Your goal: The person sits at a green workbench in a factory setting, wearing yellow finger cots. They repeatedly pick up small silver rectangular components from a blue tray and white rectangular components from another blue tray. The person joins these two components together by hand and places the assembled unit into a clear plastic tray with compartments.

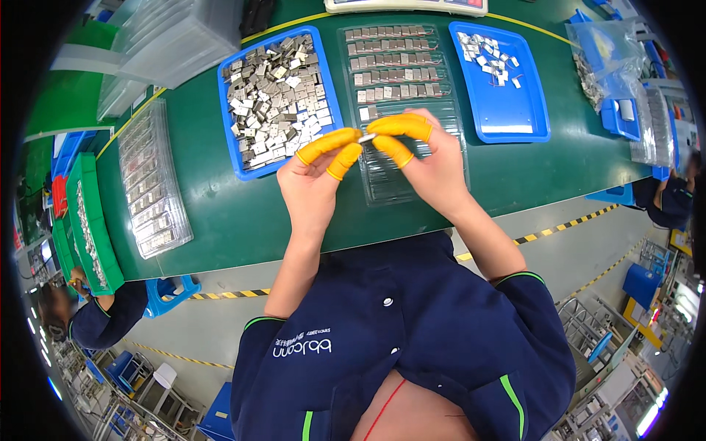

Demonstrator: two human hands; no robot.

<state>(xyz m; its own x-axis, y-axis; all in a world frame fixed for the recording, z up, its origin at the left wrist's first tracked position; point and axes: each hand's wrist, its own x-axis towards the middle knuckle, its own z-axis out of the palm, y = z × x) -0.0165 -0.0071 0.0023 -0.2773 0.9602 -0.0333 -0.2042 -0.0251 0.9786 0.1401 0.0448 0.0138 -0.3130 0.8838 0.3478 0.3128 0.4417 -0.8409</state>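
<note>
hidden/unclear: the small silver metal part is mostly covered by fingertips, shape hard to make out. far left, a co-worker's dark sleeve is cut by the frame rim; same at far right.

left hand, yellow rubber finger cots on thumb and forefinger, fingers closed on the part's left end. right hand, same cots, fingers pinched on its right end. part sits between both hands, held above the near edge of the clear plastic compartment tray, which has rows of flat grey pieces in its far half.

left to right on the green counter: long clear blister strip, blue plastic tray heaped with silver parts, the clear tray, blue tray with a few parts, clear bag of parts. grey floor with yellow-black tape below.
</note>
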